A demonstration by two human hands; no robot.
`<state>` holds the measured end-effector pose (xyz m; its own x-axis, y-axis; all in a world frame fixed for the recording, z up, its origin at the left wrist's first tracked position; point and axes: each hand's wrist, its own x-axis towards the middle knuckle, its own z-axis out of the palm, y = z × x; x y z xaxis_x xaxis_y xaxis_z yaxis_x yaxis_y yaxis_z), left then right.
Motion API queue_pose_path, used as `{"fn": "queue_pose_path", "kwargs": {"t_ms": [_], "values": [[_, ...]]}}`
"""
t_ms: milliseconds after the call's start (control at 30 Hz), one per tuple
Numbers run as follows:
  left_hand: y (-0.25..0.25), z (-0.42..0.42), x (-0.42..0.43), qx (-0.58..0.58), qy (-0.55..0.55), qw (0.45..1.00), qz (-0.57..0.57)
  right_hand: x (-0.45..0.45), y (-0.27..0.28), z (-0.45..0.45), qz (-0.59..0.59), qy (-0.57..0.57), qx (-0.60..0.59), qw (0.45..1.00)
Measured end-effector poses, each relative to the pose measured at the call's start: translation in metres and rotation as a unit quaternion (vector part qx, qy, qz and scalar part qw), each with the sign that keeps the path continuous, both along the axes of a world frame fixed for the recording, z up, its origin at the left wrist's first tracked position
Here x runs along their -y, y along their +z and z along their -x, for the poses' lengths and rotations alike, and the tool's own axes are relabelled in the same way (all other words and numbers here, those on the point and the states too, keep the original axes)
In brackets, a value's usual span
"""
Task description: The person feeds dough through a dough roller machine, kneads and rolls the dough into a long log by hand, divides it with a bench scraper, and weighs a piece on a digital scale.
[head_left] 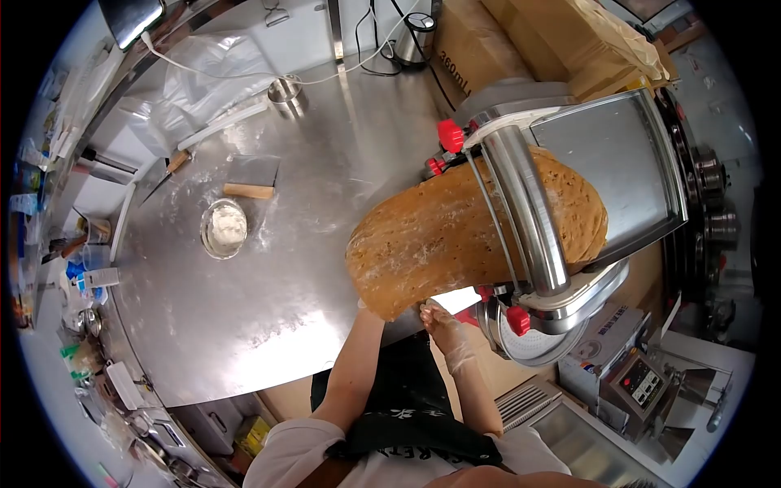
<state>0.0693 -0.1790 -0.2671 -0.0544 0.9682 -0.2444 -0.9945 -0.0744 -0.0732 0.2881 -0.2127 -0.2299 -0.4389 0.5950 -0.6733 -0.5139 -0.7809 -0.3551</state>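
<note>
A long brown sheet of dough point(431, 240), dusted with flour in places, passes under the metal roller of a dough sheeter point(529, 211). Its far end rests on the machine's steel tray point(602, 138), and its near end hangs towards me. Beneath that end is my left hand point(363, 306), its fingers hidden by the dough. My right hand point(443, 328), in a clear glove, is at the dough's lower edge beside the machine. Its fingers look bent together, but what they grip is unclear. Red knobs point(517, 320) stick out from the sheeter.
On the steel table point(301, 203) stand a bowl of flour point(227, 228), a wooden-handled scraper point(249, 190), a knife point(176, 163) and a metal ring point(285, 93). Cardboard boxes point(488, 49) sit behind the sheeter. A scale point(639, 382) is at lower right.
</note>
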Motion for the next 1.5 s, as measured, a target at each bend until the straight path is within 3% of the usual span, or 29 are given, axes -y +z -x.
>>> {"fn": "queue_pose_path", "kwargs": {"t_ms": [233, 300, 467, 633, 667, 700, 733, 800, 867, 933, 1033, 1133, 1200, 1267, 1367, 1500], "values": [[0.015, 0.014, 0.005, -0.042, -0.004, 0.998, 0.053, 0.000, -0.031, -0.001, -0.012, -0.057, 0.014, 0.998], [0.017, 0.017, 0.006, -0.028, -0.008, 0.997, 0.069, -0.009, -0.048, -0.003, -0.081, -0.048, -0.040, 0.995], [0.039, 0.028, 0.010, -0.026, -0.005, 0.997, 0.069, -0.095, -0.045, 0.034, -0.095, -0.115, -0.181, 0.972], [0.057, 0.047, 0.030, -0.044, 0.003, 0.997, 0.061, -0.143, -0.043, 0.049, -0.095, -0.188, -0.168, 0.963], [0.051, 0.054, 0.035, -0.241, -0.016, 0.968, 0.069, -0.148, -0.042, 0.050, -0.095, -0.198, -0.162, 0.962], [0.036, 0.062, 0.043, -0.427, -0.033, 0.900, 0.074, -0.152, -0.039, 0.050, -0.095, -0.206, -0.154, 0.962], [0.031, 0.069, 0.047, -0.597, -0.050, 0.797, 0.076, -0.154, -0.038, 0.051, -0.094, -0.215, -0.147, 0.961], [0.026, 0.074, 0.054, -0.418, 0.001, 0.904, 0.086, -0.158, -0.035, 0.052, -0.093, -0.226, -0.135, 0.960], [0.024, 0.082, 0.058, -0.320, 0.024, 0.942, 0.097, -0.159, -0.031, 0.052, -0.094, -0.236, -0.118, 0.960], [0.031, 0.090, 0.057, -0.321, 0.017, 0.940, 0.110, -0.161, -0.029, 0.050, -0.096, -0.244, -0.106, 0.959], [0.083, 0.098, 0.058, -0.432, -0.003, 0.893, 0.127, -0.167, -0.025, 0.042, -0.100, -0.263, -0.087, 0.956], [0.096, 0.107, 0.068, -0.360, 0.010, 0.923, 0.137, -0.173, -0.019, 0.034, -0.107, -0.276, -0.067, 0.953], [0.087, 0.115, 0.080, -0.371, 0.002, 0.919, 0.132, -0.175, -0.016, 0.031, -0.110, -0.281, -0.055, 0.952], [0.080, 0.120, 0.092, -0.451, 0.000, 0.884, 0.125, -0.175, -0.014, 0.031, -0.111, -0.284, -0.045, 0.951], [0.114, 0.128, 0.100, -0.602, 0.004, 0.790, 0.117, -0.175, -0.011, 0.033, -0.114, -0.286, -0.032, 0.951], [0.133, 0.134, 0.107, -0.647, 0.007, 0.754, 0.107, -0.172, -0.007, 0.032, -0.116, -0.291, -0.020, 0.949]]}}
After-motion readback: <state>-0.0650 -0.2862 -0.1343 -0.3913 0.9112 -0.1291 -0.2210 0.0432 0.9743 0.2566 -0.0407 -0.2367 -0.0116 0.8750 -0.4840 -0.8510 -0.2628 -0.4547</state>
